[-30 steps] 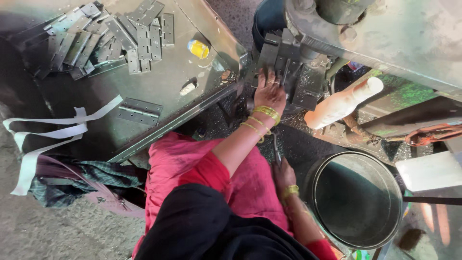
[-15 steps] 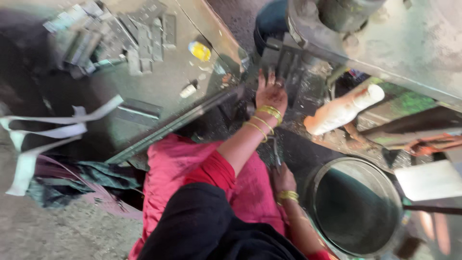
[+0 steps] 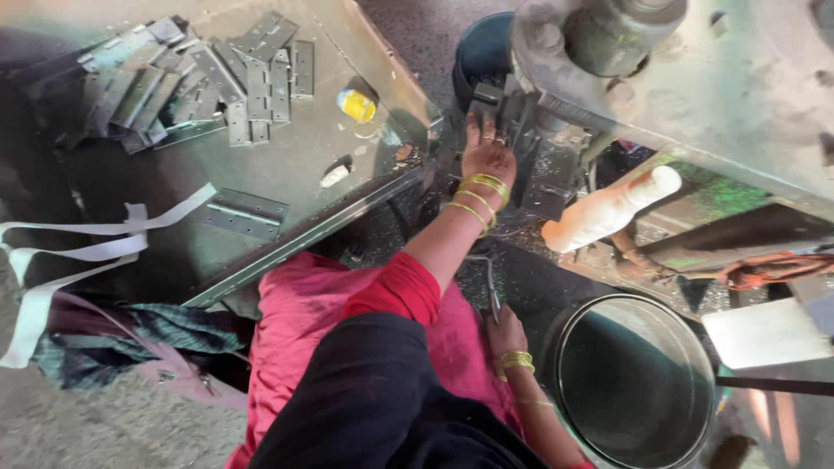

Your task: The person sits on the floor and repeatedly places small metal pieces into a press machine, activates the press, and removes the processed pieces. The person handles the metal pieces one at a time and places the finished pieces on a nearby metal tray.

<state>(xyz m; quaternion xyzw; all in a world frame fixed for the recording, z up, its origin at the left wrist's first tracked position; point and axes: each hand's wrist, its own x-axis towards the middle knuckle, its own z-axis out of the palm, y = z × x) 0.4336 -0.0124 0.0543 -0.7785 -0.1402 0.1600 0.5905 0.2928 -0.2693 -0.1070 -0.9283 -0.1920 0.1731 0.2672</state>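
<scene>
Head view: left hand (image 3: 486, 156) rests on press die (image 3: 512, 130).

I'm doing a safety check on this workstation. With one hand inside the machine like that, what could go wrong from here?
1. The left hand rests flat in the dark tooling of the metal press; if it moved, fingers might be crushed.
2. The bangles on that wrist could catch on the machine's edges.
3. The right hand holds a thin metal rod close by the open round drum, out of the person's direct line; it may slip or snag.
</scene>
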